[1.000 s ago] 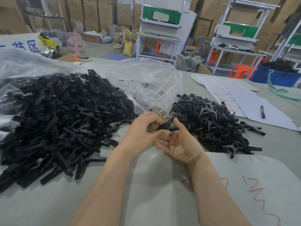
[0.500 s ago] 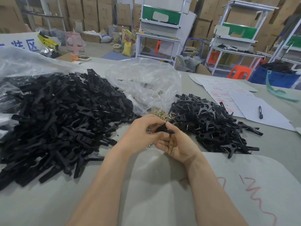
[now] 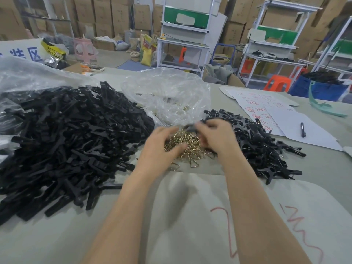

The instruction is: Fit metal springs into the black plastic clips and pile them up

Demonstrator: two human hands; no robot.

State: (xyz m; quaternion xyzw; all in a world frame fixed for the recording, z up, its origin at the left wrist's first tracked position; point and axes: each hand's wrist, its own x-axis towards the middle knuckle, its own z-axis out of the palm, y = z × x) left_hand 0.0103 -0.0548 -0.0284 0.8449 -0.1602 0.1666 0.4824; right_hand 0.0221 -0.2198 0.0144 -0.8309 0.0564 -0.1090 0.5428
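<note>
A big heap of loose black plastic clips (image 3: 62, 138) fills the left of the table. A smaller pile of black clips with springs fitted (image 3: 262, 147) lies on the right. Between them sits a small heap of brass-coloured metal springs (image 3: 190, 147). My left hand (image 3: 162, 147) is down on the springs, fingers curved over them; blur hides whether it pinches one. My right hand (image 3: 215, 136) hovers over the springs' right edge, also blurred, and holds one black clip (image 3: 190, 128) at its fingertips.
A crumpled clear plastic bag (image 3: 167, 92) lies just behind the springs, and another clear bag (image 3: 28, 73) at far left. White sheets with red writing (image 3: 266, 107) and a pen (image 3: 302, 129) are at right. A grey mat (image 3: 190, 216) lies under my forearms.
Both hands have moved forward from in front of the piles to over the spring heap and come apart. The left hand has let go of the clip and dropped onto the springs.
</note>
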